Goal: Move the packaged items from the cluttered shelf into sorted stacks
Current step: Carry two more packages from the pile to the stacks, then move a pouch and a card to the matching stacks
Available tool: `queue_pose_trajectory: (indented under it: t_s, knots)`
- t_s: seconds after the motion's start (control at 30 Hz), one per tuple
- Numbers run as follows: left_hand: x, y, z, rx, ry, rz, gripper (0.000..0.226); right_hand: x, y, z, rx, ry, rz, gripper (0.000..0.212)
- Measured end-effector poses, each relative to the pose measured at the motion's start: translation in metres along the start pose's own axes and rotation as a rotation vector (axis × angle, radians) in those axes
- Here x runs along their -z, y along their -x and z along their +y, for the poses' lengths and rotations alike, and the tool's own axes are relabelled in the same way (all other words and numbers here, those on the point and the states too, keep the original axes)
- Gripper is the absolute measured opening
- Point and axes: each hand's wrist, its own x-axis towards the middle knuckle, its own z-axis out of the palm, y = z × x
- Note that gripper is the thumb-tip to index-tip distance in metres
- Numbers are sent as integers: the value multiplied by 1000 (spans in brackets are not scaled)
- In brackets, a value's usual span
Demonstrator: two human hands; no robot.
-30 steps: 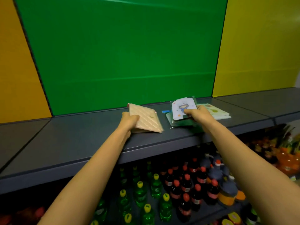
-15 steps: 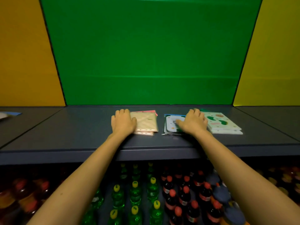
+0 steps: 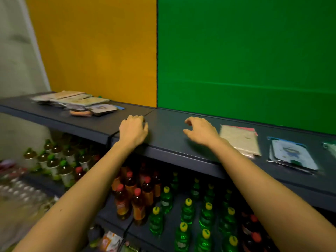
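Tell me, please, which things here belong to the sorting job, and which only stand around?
Job: packet pile on the left shelf; beige stack; blue-edged stack; green packet at the frame edge; both hands, empty.

Not job: bottles on the lower shelves.

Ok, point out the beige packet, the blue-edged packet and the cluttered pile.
beige packet [image 3: 239, 139], head view, middle of its top face.
blue-edged packet [image 3: 292, 154], head view, centre of the white card.
cluttered pile [image 3: 76, 100], head view, top packets.

Dark shelf [image 3: 181, 142]: loose packet pile [image 3: 76, 102] left; beige stack [image 3: 240, 140], blue-white stack [image 3: 292, 155] right
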Motion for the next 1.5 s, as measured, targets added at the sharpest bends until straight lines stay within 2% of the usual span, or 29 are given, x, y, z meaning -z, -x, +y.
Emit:
queue_pose_trajectory:
  t_s: [0.3,0.63,0.77,0.87,1.0,1.27,1.37,1.43,1.5]
  knots:
    - [42,4,-171,103,-72,7,33,-58,-61,-160,86,-86,-71,44]
    - [54,-22,-304,90,-56,34,32,-111,-125,-288,-26,-243,-140,39]
    - [48,-46,-337,102,-28,41,34,-121,-164,-314,-84,-296,-104,37]
    - [39,-70,-362,133,-15,51,35,-128,-197,-330,-163,-320,-86,48]
    - [27,-113,-395,135,13,81,33,-142,-242,-343,-269,-336,-95,77]
    - [5,-201,-456,197,41,96,37,-171,-314,-355,-379,-277,-102,95]
    - [-8,-225,-474,247,50,45,43,-175,-333,-350,-378,-335,-99,90]
    - [-16,-237,-482,277,36,-3,56,-172,-342,-345,-374,-385,-74,85]
    - [-25,-255,-492,299,9,-97,77,-168,-349,-346,-387,-413,-30,61]
